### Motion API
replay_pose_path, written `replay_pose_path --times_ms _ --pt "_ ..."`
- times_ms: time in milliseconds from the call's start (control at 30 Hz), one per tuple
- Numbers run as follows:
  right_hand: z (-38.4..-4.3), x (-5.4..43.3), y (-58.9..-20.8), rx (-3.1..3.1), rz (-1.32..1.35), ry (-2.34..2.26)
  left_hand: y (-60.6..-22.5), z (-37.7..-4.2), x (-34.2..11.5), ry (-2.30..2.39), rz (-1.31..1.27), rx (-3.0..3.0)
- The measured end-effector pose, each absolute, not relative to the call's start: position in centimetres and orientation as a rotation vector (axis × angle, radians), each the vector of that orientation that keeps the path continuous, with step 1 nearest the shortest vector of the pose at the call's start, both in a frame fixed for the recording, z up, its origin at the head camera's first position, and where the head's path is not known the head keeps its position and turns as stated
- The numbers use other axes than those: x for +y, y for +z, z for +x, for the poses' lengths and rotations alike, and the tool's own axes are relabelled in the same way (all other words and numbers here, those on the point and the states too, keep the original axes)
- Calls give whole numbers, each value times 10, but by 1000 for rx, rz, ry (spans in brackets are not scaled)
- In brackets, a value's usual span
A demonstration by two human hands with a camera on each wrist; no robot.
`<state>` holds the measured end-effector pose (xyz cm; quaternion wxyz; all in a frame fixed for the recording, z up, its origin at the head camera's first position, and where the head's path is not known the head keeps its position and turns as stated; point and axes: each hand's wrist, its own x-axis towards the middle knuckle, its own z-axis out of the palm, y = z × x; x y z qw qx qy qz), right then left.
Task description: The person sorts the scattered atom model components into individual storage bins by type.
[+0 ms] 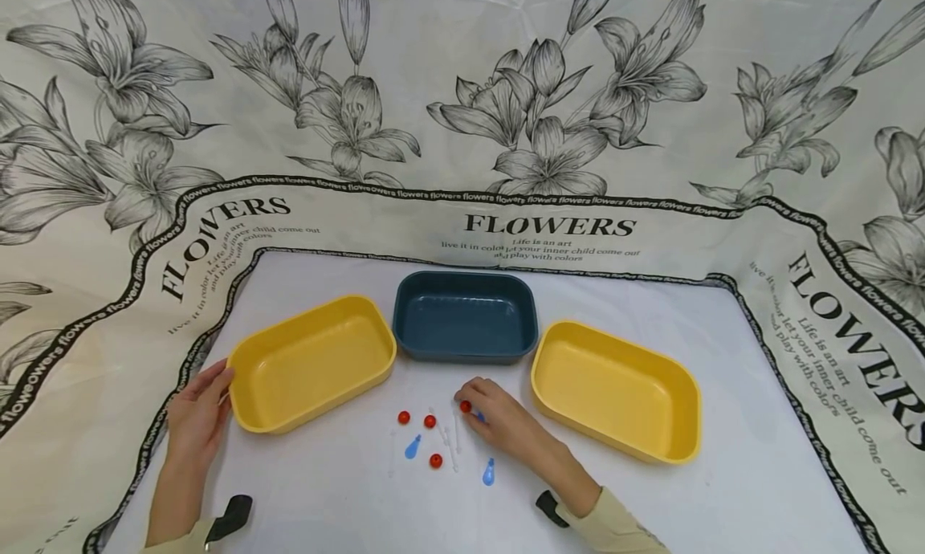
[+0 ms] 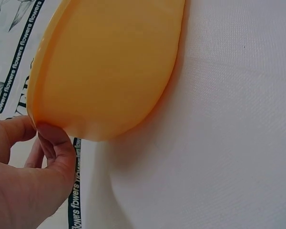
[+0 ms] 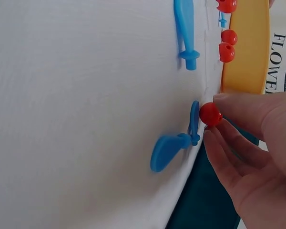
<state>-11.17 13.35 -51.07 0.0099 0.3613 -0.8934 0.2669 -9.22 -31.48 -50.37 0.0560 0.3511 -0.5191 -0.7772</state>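
Observation:
At the left, my left hand [image 1: 197, 417] grips the end rim of a yellow plastic tray [image 2: 109, 62], thumb and fingers pinched at its corner. My right hand [image 1: 509, 425] pinches a red bead [image 3: 210, 114] between thumb and fingertips, just above the white cloth. Close to those fingertips lie small blue drop-shaped pieces with short stems, among them one wide blue piece [image 3: 168, 151]. Three more red beads, one of them a bead [image 1: 436, 461], sit on the cloth left of the right hand. Thin whitish sticks [image 1: 457, 433] lie among them.
A dark blue tray [image 1: 466, 352] stands at the back centre, and a second yellow tray [image 1: 614, 435] is angled at the right. Another blue piece [image 1: 489, 472] lies nearer the front. A flower-printed cloth [image 1: 549, 233] rises behind and at both sides.

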Motion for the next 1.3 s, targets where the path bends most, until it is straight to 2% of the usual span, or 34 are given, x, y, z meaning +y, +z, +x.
replay_pose_path --times_ms 467,1300 --pt "-115 131 -511 -2829 1145 877 -504 -92 -311 -2306 1126 -1622" --pt "-145 107 -473 -2618 1115 1225 -502 -93 -313 -2309 1157 -1634"
